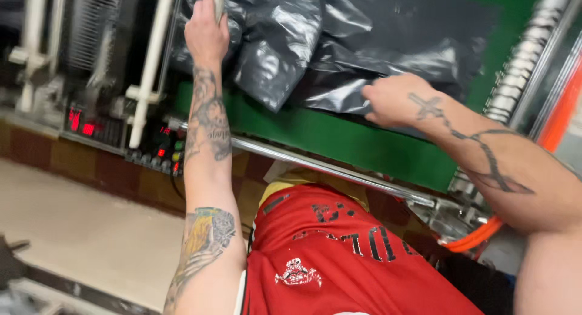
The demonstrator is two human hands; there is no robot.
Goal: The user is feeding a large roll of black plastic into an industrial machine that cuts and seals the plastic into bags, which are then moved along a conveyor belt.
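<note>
The black plastic bag (339, 48) lay crumpled on the green table (339, 139), its long axis running left to right, a loose corner hanging toward the near edge. The right hand (397, 100) pinched its lower fold, fingers curled shut, the glossy wrinkled film spreading beyond the fingertips. The left hand (206, 30) gripped a pale upright bar (218, 0), bag just right of its fingers.

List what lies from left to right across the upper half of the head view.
White vertical pipe → panel of red lit displays → second white pipe → left hand gripping a pale upright bar → crumpled black plastic bag on the green surface → right hand on the bag's edge → ribbed metal hose.
</note>
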